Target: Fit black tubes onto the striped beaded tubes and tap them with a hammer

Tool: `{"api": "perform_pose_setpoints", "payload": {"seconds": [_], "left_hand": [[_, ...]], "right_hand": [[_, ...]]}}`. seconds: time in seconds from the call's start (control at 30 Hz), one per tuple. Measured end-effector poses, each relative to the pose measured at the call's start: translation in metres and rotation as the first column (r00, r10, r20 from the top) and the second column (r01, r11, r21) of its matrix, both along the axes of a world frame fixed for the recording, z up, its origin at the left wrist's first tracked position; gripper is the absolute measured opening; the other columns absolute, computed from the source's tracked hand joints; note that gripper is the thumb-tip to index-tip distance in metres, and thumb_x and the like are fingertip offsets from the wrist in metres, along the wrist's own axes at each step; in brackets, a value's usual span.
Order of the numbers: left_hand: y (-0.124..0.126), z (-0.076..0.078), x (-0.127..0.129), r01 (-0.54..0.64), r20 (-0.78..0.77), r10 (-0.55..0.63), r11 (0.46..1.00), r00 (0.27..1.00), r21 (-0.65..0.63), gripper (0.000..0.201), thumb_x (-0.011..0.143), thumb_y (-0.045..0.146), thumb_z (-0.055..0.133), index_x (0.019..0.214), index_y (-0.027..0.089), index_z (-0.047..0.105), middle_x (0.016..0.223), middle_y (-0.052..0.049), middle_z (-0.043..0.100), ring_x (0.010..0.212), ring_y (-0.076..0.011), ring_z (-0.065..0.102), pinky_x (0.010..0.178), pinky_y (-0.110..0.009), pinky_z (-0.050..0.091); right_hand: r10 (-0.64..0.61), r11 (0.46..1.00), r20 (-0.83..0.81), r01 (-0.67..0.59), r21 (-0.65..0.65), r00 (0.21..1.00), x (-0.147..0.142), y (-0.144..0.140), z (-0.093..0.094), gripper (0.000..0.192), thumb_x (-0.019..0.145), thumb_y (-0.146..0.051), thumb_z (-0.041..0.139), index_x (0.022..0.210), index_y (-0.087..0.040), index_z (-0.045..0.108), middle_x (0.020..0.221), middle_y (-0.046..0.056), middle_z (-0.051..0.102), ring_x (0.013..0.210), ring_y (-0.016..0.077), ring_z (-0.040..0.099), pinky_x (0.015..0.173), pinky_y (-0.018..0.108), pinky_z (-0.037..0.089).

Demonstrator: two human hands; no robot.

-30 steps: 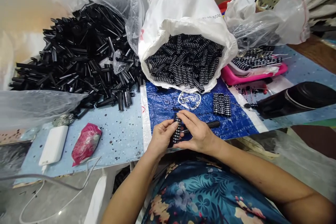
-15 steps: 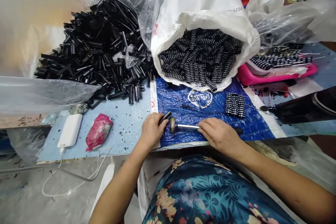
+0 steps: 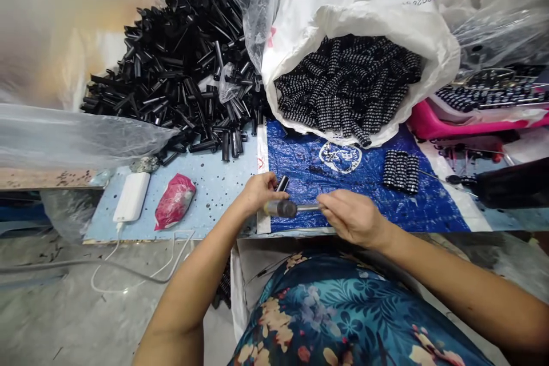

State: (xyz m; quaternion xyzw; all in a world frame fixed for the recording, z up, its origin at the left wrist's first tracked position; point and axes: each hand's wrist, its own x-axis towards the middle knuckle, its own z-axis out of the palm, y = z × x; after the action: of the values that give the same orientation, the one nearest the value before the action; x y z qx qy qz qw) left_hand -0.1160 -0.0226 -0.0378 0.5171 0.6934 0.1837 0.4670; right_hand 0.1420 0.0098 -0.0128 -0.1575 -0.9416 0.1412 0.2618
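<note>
My left hand [image 3: 259, 193] pinches a short black tube [image 3: 282, 183] upright against the blue woven sheet [image 3: 364, 194] at the table's near edge. My right hand [image 3: 351, 216] grips the metal shaft of a small hammer [image 3: 283, 209], whose head lies just in front of the left hand's fingers, close to the tube. Three black pieces with white dots [image 3: 401, 170] lie side by side on the sheet to the right.
A heap of plain black tubes [image 3: 180, 68] fills the back left. A white sack [image 3: 360, 28] of dotted black pieces lies open behind the sheet. A pink tray [image 3: 433, 123] sits at right, a white power bank [image 3: 132, 196] and a red packet [image 3: 175, 201] at left.
A second ago both hands held a dotted piece together. The right hand then took up the hammer, and the hammer head now sits nearer the left hand, which holds a black tube.
</note>
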Motion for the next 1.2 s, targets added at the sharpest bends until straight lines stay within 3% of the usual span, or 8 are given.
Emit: {"api": "perform_pose_setpoints", "payload": {"seconds": [0.23,0.37,0.47,0.57,0.67,0.73,0.9,1.2], "left_hand": [[-0.008,0.021,-0.01,0.087,-0.162,-0.086,0.996,0.983,-0.003,0.026,0.069,0.032,0.075,0.076,0.017,0.054,0.066,0.002,0.052,0.059,-0.0109,0.042,0.054,-0.026,0.028],[-0.051,0.055,-0.065,0.425,0.165,-0.393,0.859,0.905,-0.285,0.031,0.066,0.04,0.079,0.082,0.016,0.067,0.066,0.001,0.055,0.059,-0.0113,0.045,0.053,-0.023,0.031],[-0.058,0.064,-0.092,0.258,0.201,-0.212,0.936,0.956,-0.239,0.037,0.07,0.048,0.076,0.092,0.018,0.072,0.073,-0.002,0.063,0.068,-0.0157,0.056,0.063,-0.025,0.042],[-0.025,0.049,-0.094,-0.129,-0.081,0.144,0.978,0.986,0.164,0.037,0.081,0.049,0.061,0.098,0.017,0.069,0.091,-0.008,0.067,0.086,-0.0207,0.061,0.078,-0.03,0.047],[0.028,0.028,-0.088,-0.277,-0.505,0.461,0.875,0.73,0.398,0.036,0.088,0.043,0.049,0.101,0.014,0.066,0.097,-0.014,0.065,0.093,-0.0275,0.06,0.083,-0.038,0.046],[0.058,0.019,-0.086,-0.258,-0.689,0.413,0.911,0.596,0.322,0.04,0.088,0.047,0.049,0.101,0.012,0.065,0.105,-0.02,0.063,0.101,-0.035,0.059,0.083,-0.043,0.044],[0.084,0.009,-0.096,-0.232,-0.759,0.239,0.966,0.606,0.119,0.046,0.088,0.054,0.043,0.108,0.016,0.06,0.108,-0.017,0.063,0.101,-0.0363,0.059,0.069,-0.035,0.036],[0.068,0.009,-0.105,-0.27,-0.752,0.283,0.952,0.595,0.144,0.032,0.088,0.048,0.044,0.089,0.019,0.057,0.071,-0.006,0.049,0.076,-0.0262,0.05,0.065,-0.03,0.028]], "right_hand": [[0.048,0.998,0.193,-0.053,0.02,0.98,0.014,-0.009,-0.009,0.022,0.103,-0.022,0.046,0.112,-0.01,0.061,0.078,0.005,0.055,0.069,0.0172,0.051,0.061,0.031,0.042],[0.007,1.0,0.133,-0.006,-0.011,0.991,0.041,0.004,-0.017,0.018,0.1,-0.021,0.053,0.113,-0.012,0.062,0.09,0.008,0.061,0.079,0.018,0.057,0.069,0.03,0.046],[-0.014,0.999,0.168,0.019,-0.028,0.986,0.046,0.01,-0.026,0.016,0.099,-0.026,0.057,0.107,-0.015,0.065,0.093,0.009,0.062,0.084,0.0198,0.057,0.075,0.033,0.047],[-0.02,0.997,0.206,0.034,-0.063,0.978,0.037,0.008,-0.023,0.021,0.099,-0.033,0.058,0.104,-0.015,0.066,0.096,0.009,0.062,0.088,0.0207,0.057,0.078,0.036,0.047],[0.008,0.997,0.19,0.006,-0.076,0.982,0.037,0.01,-0.012,0.027,0.1,-0.039,0.055,0.106,-0.015,0.065,0.098,0.009,0.064,0.089,0.0206,0.059,0.079,0.036,0.047],[-0.031,0.997,0.144,0.04,-0.06,0.989,0.051,0.02,-0.002,0.027,0.101,-0.039,0.054,0.11,-0.015,0.063,0.099,0.008,0.065,0.089,0.0199,0.06,0.08,0.036,0.048],[-0.481,0.873,0.204,0.487,0.019,0.853,0.115,0.07,0.011,0.078,0.083,-0.055,0.074,0.141,-0.011,0.045,0.141,0.02,0.047,0.132,0.0334,0.044,0.109,0.051,0.038],[-0.372,0.911,0.39,0.411,-0.02,0.842,0.125,0.113,0.013,0.087,0.075,-0.061,0.078,0.139,-0.012,0.045,0.131,0.019,0.053,0.12,0.0344,0.051,0.105,0.053,0.038]]}}
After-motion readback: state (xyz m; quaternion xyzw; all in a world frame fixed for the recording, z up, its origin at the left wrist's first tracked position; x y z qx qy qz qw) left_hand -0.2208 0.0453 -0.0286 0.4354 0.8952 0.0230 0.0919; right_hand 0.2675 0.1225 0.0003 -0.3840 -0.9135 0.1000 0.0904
